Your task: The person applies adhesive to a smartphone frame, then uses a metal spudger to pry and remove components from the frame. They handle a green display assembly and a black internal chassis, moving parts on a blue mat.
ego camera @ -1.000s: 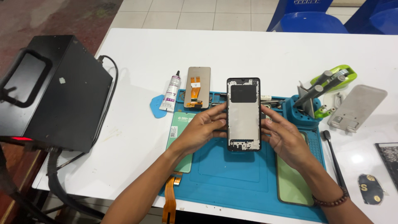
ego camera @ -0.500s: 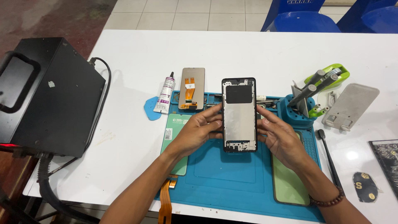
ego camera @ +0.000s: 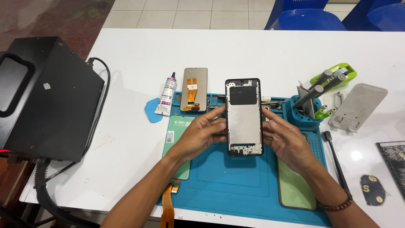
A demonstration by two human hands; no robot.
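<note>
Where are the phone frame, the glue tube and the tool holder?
phone frame [ego camera: 244,122]: head view, on its grey middle plate.
glue tube [ego camera: 167,96]: head view, on its white body.
tool holder [ego camera: 300,115]: head view, on its blue front wall.

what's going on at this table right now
A person is holding a black phone frame upright over a blue work mat, with the left hand on its left edge and the right hand on its right edge. Its bare inner side faces the camera. On the mat and white table lie a screen panel with an orange flex cable, a small glue tube, a green back cover and a blue tool holder. A black box-shaped machine sits at the left.
</note>
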